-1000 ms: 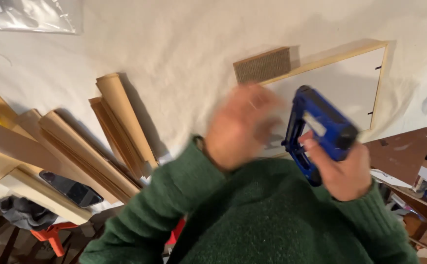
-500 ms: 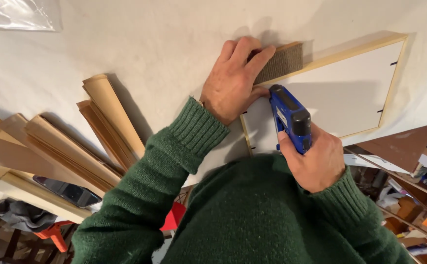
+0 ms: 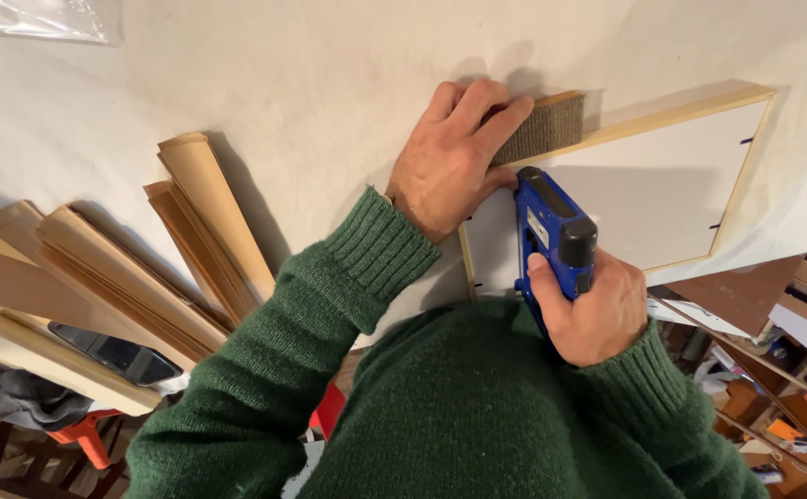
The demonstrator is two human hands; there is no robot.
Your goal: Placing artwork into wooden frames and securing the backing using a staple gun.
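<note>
Head view: the right hand [image 3: 598,310] has its fingers clamped around the handle of a blue staple gun [image 3: 551,236], whose nose rests on the white backing board [image 3: 644,199] of a pale wooden picture frame [image 3: 690,109] lying face down on the desk [image 3: 311,83]. The gun sits at the frame's left end, just beside the far rail. The left hand [image 3: 450,162] lies flat with its fingers spread and pressing down, some of them on a brown felt-faced block [image 3: 547,127] at the frame's far left corner, holding frame and board steady.

As to progress, small dark tabs [image 3: 745,141] already show along the right rail, and another seems to sit low on the left rail, so I judge the board partly fastened. The stretch of far rail under the gun shows no tabs that I can make out, so fixing there looks unfinished. The near rail is hidden behind the green sleeves, and its state cannot be told.

Containers: none stands open on the desk. A clear plastic bag [image 3: 38,18] lies at the far left corner, its contents too faint to tell. Left of the person, a bundle of wooden moulding strips [image 3: 191,231] lies loose on the desk, held in nothing. Shelves at the lower right carry small clutter, too blurred to name.
</note>
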